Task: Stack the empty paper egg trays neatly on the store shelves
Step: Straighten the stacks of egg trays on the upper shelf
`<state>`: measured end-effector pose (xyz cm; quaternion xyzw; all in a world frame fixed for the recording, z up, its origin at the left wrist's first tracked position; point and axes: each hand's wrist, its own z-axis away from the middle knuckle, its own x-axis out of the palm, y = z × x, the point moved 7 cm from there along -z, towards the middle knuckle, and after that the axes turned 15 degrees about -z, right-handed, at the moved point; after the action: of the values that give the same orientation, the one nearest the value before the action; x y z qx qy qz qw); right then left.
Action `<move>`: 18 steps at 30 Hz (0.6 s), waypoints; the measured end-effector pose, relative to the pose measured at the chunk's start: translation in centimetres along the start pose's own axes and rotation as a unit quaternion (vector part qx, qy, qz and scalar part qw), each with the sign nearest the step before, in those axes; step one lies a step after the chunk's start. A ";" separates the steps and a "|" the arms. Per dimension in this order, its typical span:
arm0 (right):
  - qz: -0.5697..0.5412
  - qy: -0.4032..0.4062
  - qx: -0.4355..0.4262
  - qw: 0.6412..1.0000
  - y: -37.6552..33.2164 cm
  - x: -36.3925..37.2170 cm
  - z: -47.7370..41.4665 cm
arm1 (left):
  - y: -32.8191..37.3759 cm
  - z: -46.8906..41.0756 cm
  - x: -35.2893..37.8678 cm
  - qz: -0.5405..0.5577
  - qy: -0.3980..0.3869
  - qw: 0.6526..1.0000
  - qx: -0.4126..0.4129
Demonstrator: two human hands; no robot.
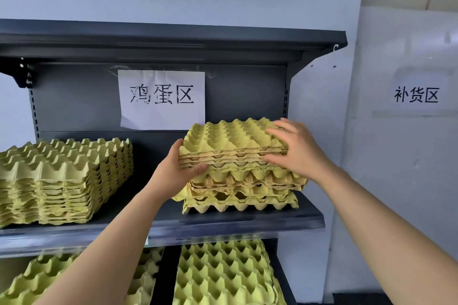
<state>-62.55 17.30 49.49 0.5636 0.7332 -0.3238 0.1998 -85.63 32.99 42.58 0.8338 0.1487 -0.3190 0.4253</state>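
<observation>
Grey steel carries it all: the middle shelf (223, 223) holds a squared left-hand stack (62, 181) and a ragged right-hand stack (243, 195). On the ragged one sits your bundle of egg trays (230, 138), skewed off its base. Your left hand (173, 168) grips its near-left corner, thumb underneath, to steer it, while your right hand (297, 148) lies spread, fingers nearly straight, pressing the right side — likely to seat it.

Left arm: bare, extended forward. Left grip (178, 168): thumb and fingers curled round trays (230, 136). Right arm: bare, extended. Right grip (295, 148): fingers straight, splayed, resting on trays.
</observation>
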 end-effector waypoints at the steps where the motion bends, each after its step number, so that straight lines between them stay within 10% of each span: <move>1: 0.001 0.007 0.042 0.999 1.3 -0.5 0.5 | -0.1 0.1 0.0 -0.001 0.008 1.000 -0.003; 5: -0.113 -0.047 0.183 0.975 5.2 0.4 2.6 | -0.2 0.2 0.2 0.006 0.031 0.999 -0.015; 18: -0.168 0.032 0.175 0.970 6.6 -1.8 2.7 | 2.1 -0.4 0.9 0.060 0.057 0.996 0.015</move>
<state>-55.89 15.25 47.09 0.4683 0.7553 -0.4583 0.0173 -83.73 32.01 43.47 0.8645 0.1174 -0.2470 0.4217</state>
